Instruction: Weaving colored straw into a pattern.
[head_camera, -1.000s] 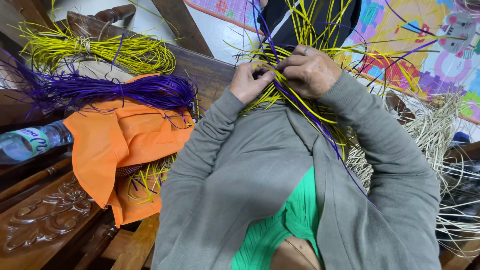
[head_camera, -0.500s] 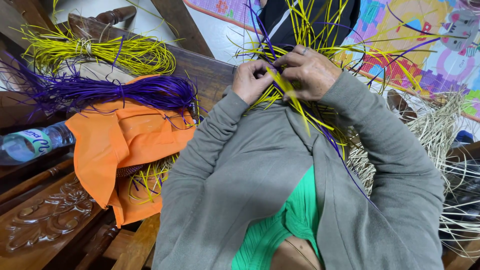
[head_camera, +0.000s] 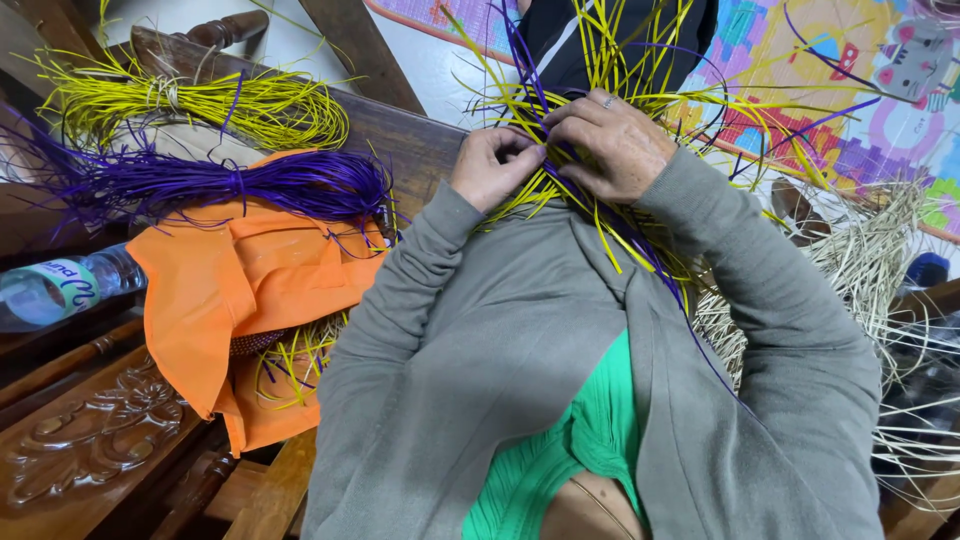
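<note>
Between the left hand (head_camera: 487, 166) and right hand (head_camera: 612, 143), both pinched shut on it, sits the woven strip work (head_camera: 560, 165), held up in front of the chest. Only a small knot looks woven; most yellow and purple strands (head_camera: 610, 55) hang loose, so much seems left. Its long axis runs from the chest away past the hands, free ends fanning outward.

The left hand (head_camera: 487, 165) and the right hand (head_camera: 612, 142) touch side by side on the woven strips (head_camera: 610, 215), in front of the chest. Far left, two strip bundles (head_camera: 230, 150) lie on a cloth (head_camera: 230, 290) on the wooden bench (head_camera: 90, 430). A bottle (head_camera: 60, 288) lies left of the cloth. A pile of straw (head_camera: 865, 260) lies right.
</note>
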